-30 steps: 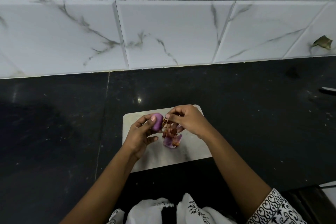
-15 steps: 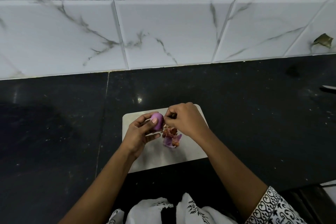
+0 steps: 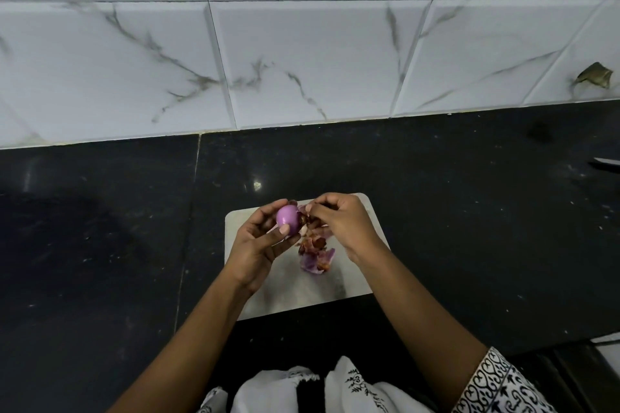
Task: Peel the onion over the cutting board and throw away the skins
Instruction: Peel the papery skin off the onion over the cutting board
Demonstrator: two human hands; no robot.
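Head view shows one peeled-looking purple onion (image 3: 288,219), held up just above the far left part of one pale cutting board (image 3: 355,282). The left hand (image 3: 258,245) grips the onion, with the thumb laid across its near side and the fingers curled round the far side. The right hand (image 3: 342,225) is closed into a pinch, and its fingertips nip one brown flap of skin (image 3: 307,217) at the onion's right end. That makes two bare hands at work, almost touching each other over the board.

One loose heap of skins (image 3: 317,255) lies on the board just below the onion, brown and papery at the top and pale purple at the bottom. The pieces overlap, so I cannot tell how many there are.

The board sits on one black countertop (image 3: 100,245), which runs the full width of the view. Behind it stands a wall of white tiles (image 3: 302,60) veined in grey, with one brown scrap (image 3: 593,75) stuck to a tile at the far right. One thin dark object (image 3: 605,165) pokes in from the right edge, too cut off to name. One black-and-white patterned sleeve (image 3: 496,382) covers the right forearm near the bottom of the view.
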